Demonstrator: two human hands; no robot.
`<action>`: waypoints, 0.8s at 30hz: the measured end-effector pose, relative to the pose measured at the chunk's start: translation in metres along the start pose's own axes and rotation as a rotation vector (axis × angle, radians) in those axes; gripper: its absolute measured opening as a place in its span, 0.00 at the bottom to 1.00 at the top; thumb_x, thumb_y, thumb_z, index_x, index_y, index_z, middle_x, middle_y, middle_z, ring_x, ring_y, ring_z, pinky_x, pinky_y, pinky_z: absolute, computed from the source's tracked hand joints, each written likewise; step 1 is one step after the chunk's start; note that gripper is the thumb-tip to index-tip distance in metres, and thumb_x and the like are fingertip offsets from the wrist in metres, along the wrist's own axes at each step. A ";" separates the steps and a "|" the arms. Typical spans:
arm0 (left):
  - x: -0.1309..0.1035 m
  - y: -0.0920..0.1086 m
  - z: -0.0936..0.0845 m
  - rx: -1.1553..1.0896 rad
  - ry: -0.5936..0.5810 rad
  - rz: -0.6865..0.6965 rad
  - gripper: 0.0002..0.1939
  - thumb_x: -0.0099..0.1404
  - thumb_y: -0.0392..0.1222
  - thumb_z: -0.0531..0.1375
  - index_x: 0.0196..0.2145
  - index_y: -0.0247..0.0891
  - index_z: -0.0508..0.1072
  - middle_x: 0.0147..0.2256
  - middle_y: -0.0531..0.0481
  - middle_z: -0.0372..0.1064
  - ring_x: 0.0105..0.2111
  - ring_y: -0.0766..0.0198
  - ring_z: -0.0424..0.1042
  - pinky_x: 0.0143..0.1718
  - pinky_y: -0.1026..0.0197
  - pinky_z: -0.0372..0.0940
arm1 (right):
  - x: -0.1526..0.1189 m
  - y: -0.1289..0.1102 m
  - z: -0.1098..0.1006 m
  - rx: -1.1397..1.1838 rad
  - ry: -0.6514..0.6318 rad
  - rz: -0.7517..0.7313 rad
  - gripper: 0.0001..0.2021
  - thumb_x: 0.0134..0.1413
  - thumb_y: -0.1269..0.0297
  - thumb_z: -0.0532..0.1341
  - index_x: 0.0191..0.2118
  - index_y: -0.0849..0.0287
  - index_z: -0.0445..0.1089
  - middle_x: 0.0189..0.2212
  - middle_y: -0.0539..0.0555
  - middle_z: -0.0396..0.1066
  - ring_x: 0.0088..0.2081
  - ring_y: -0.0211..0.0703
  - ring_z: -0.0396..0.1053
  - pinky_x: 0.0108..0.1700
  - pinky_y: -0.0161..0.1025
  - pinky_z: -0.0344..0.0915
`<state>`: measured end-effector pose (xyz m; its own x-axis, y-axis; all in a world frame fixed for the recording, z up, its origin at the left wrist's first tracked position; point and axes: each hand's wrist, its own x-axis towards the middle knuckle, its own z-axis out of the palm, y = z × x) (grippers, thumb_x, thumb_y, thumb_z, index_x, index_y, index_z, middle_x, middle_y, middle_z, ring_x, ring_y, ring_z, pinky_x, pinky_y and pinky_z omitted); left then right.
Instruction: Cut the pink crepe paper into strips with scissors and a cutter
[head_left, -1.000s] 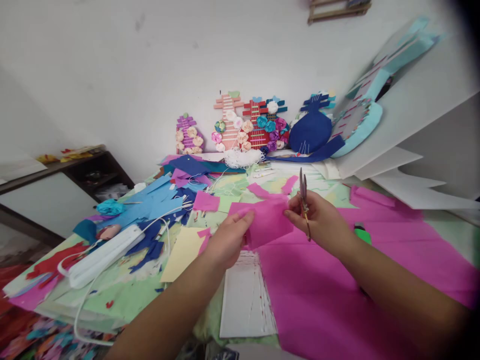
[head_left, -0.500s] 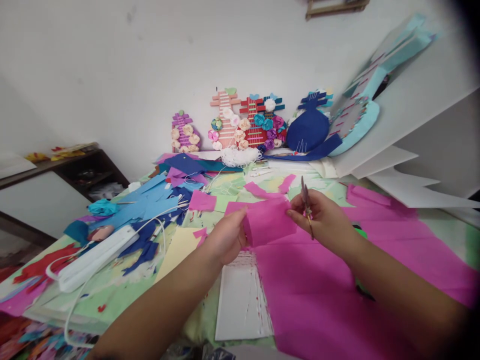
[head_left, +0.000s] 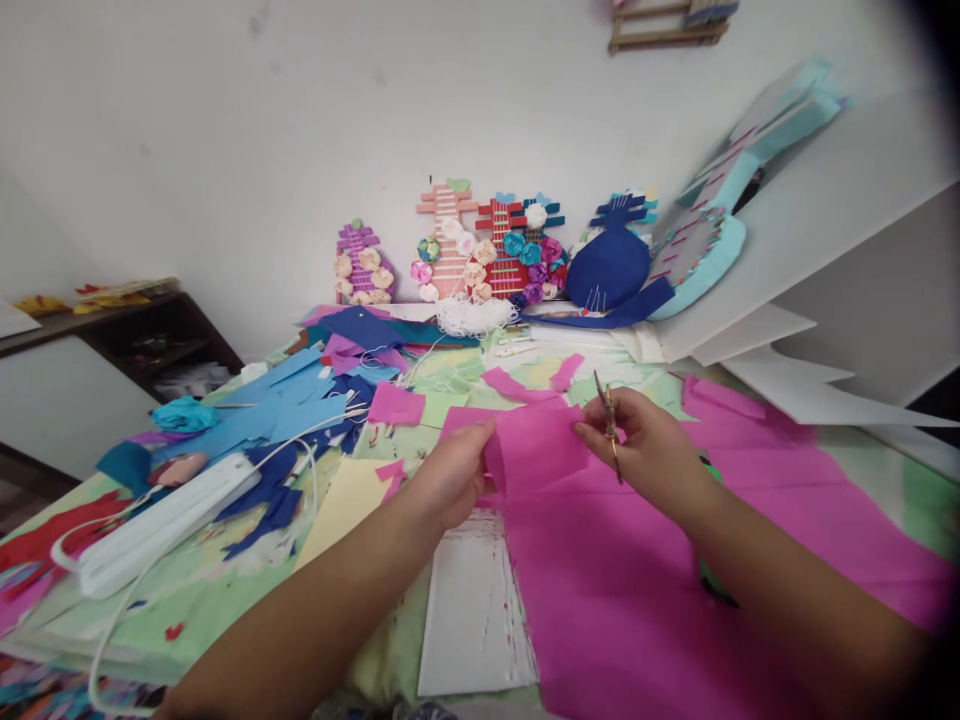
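Between both hands a small rectangle of pink crepe paper (head_left: 541, 448) is held up, its left end folded over. My left hand (head_left: 459, 474) pinches that left end. My right hand (head_left: 637, 432) grips the paper's upper right corner between thumb and finger, and a pair of scissors (head_left: 609, 424) hangs in the same hand, blades pointing up. Whether the blades are apart is hard to make out. Below lies a large pink crepe sheet (head_left: 600, 590), partly over a white board (head_left: 476, 610). Smaller pink strips (head_left: 517, 385) lie beyond the paper.
At left sit a white power strip (head_left: 169, 525) with its cable and many blue paper scraps (head_left: 277, 395). Decorated paper instruments (head_left: 609, 265) lean against the back wall. White foam boards (head_left: 795, 385) and a light-blue instrument (head_left: 712, 255) rise at right.
The view has shifted slightly, so the tabletop items appear a little further left. Both hands keep their hold on the pink paper, and the scissors stay in my right hand.
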<state>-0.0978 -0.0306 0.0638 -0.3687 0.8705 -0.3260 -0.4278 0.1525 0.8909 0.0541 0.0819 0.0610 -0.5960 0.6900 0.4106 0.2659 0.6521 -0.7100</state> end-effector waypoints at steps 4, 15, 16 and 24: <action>0.004 0.000 -0.001 0.011 0.011 0.020 0.12 0.61 0.41 0.51 0.35 0.34 0.70 0.28 0.46 0.69 0.25 0.64 0.67 0.25 0.64 0.62 | 0.000 -0.001 0.002 0.017 -0.002 0.000 0.07 0.47 0.60 0.56 0.27 0.57 0.58 0.24 0.50 0.61 0.28 0.39 0.60 0.28 0.36 0.57; -0.002 0.000 0.000 -0.051 -0.108 0.037 0.15 0.64 0.43 0.48 0.40 0.36 0.71 0.35 0.43 0.70 0.37 0.57 0.69 0.36 0.58 0.62 | 0.007 -0.012 0.010 0.063 -0.116 0.048 0.07 0.46 0.60 0.56 0.26 0.56 0.57 0.20 0.47 0.58 0.23 0.36 0.58 0.25 0.35 0.56; -0.002 0.000 -0.001 -0.059 -0.129 0.051 0.15 0.65 0.43 0.47 0.41 0.36 0.71 0.36 0.43 0.70 0.38 0.57 0.68 0.37 0.58 0.62 | 0.007 -0.011 0.011 0.091 -0.116 0.069 0.07 0.45 0.60 0.56 0.27 0.56 0.57 0.20 0.47 0.58 0.23 0.36 0.58 0.25 0.35 0.56; 0.000 -0.005 -0.003 -0.127 -0.208 0.069 0.17 0.63 0.48 0.52 0.44 0.36 0.69 0.42 0.42 0.67 0.45 0.54 0.65 0.42 0.56 0.60 | 0.010 -0.001 0.018 0.251 -0.087 0.166 0.09 0.42 0.60 0.58 0.26 0.58 0.58 0.18 0.45 0.56 0.19 0.32 0.55 0.21 0.33 0.54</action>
<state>-0.0986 -0.0325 0.0586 -0.2281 0.9564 -0.1822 -0.5130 0.0410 0.8574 0.0339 0.0822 0.0554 -0.6254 0.7441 0.2349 0.1758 0.4277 -0.8867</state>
